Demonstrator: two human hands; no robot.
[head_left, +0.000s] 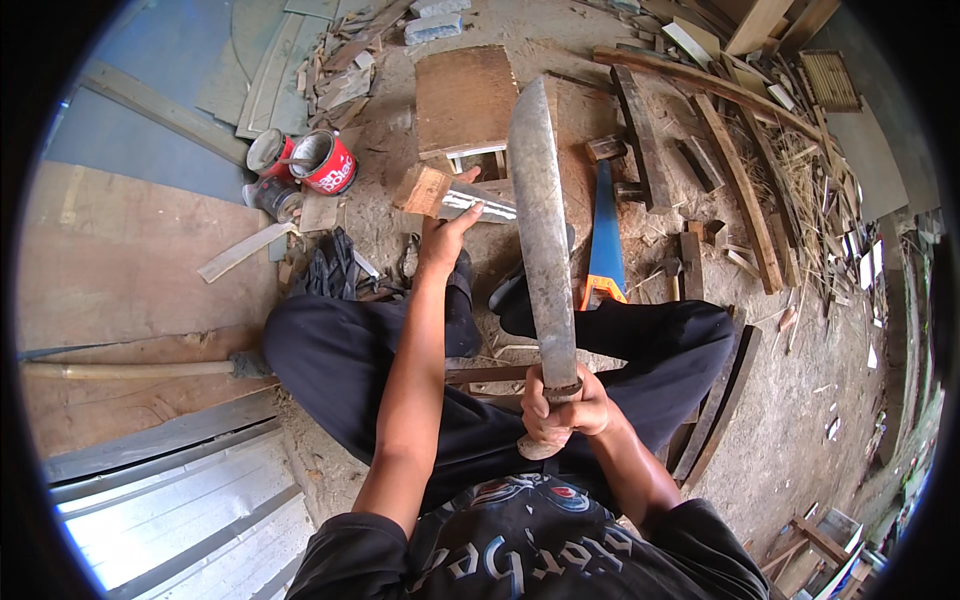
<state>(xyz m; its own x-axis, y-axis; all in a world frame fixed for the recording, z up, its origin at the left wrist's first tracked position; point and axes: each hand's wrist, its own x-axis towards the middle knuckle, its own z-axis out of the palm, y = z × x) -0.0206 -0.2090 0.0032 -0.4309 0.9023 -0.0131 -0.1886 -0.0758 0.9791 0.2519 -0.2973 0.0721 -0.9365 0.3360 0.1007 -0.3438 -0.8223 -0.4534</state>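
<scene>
My right hand is wrapped round the handle of a machete, just in front of my chest. Its long, worn grey blade points up and away from me. Farther out, my left hand grips a short wooden block with a pale end and a darker side streaked with white. The blade stands to the right of the block, and I cannot tell whether they touch. Behind the block lies a brown wooden board. A handsaw with a blue blade and orange handle lies beyond my right knee.
Red paint cans stand at the far left. Dark timber beams and wood scraps lie to the right. A hammer rests near the saw. Plywood sheets cover the left side, and a black plastic bag lies by my left knee.
</scene>
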